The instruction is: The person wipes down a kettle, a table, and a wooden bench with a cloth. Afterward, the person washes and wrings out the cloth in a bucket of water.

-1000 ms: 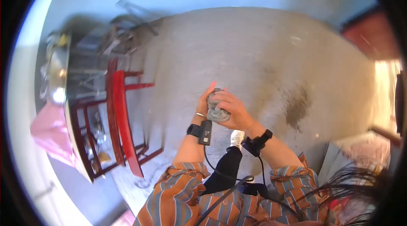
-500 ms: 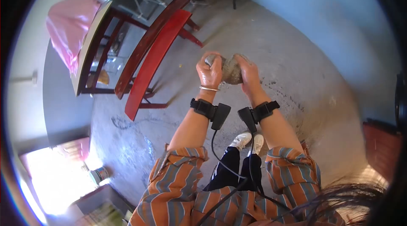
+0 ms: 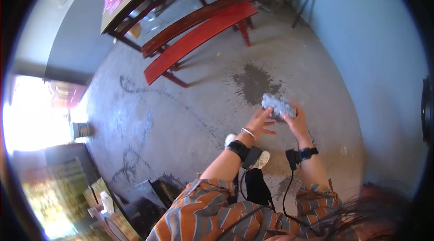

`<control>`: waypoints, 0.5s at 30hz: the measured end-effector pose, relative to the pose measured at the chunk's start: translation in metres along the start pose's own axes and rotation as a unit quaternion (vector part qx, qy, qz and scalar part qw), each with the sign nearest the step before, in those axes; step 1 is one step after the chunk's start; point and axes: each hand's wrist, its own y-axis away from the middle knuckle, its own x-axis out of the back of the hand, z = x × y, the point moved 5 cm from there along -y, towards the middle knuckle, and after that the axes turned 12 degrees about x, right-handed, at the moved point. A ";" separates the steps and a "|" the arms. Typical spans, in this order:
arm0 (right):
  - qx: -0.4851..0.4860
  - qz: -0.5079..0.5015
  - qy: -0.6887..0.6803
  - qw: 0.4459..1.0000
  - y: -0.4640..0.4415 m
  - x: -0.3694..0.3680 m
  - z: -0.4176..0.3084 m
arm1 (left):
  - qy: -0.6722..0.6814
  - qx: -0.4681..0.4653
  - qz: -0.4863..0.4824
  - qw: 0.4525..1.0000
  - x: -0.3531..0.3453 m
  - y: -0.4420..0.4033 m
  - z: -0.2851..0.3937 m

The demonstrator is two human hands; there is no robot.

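A crumpled grey cloth (image 3: 278, 105) is held up in front of me over the concrete floor. My right hand (image 3: 296, 120) grips its right end, with the thumb pressed against it. My left hand (image 3: 261, 123) is at the cloth's left end with fingers spread; its upper fingertips touch or nearly touch the cloth. Just beyond the cloth, a dark wet patch (image 3: 255, 83) marks the floor.
Two red benches, the nearer one (image 3: 199, 37) and one behind it, stand beside a table (image 3: 110, 20) with pink cloth. A metal stand (image 3: 307, 3) leans near the blue wall. A bucket (image 3: 80, 130) is at the left doorway. Boxes lie lower left.
The view has turned and shifted, bringing the doorway and boxes further in. The cloth was gripped and twisted between both hands; now it is looser and the left fingers have spread.
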 end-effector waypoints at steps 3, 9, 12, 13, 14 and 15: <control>0.140 -0.111 0.001 0.984 0.021 -0.049 -0.010 | 0.188 0.038 -0.050 0.980 0.035 -0.005 -0.011; 0.068 -0.227 -0.142 0.961 0.024 -0.171 -0.062 | 0.260 -0.073 0.018 0.963 0.130 0.059 0.009; -0.004 -0.130 -0.193 0.973 0.003 -0.231 -0.061 | 0.269 -0.263 0.090 0.922 0.177 0.095 0.045; -0.080 -0.050 -0.222 0.970 -0.004 -0.251 -0.052 | 0.278 -0.268 0.090 0.918 0.189 0.105 0.058; -0.086 -0.008 -0.237 0.968 -0.011 -0.276 -0.047 | 0.158 -0.350 0.210 0.899 0.210 0.124 0.075; -0.086 -0.022 -0.229 0.969 -0.013 -0.300 -0.050 | 0.036 -0.416 0.326 0.848 0.224 0.150 0.092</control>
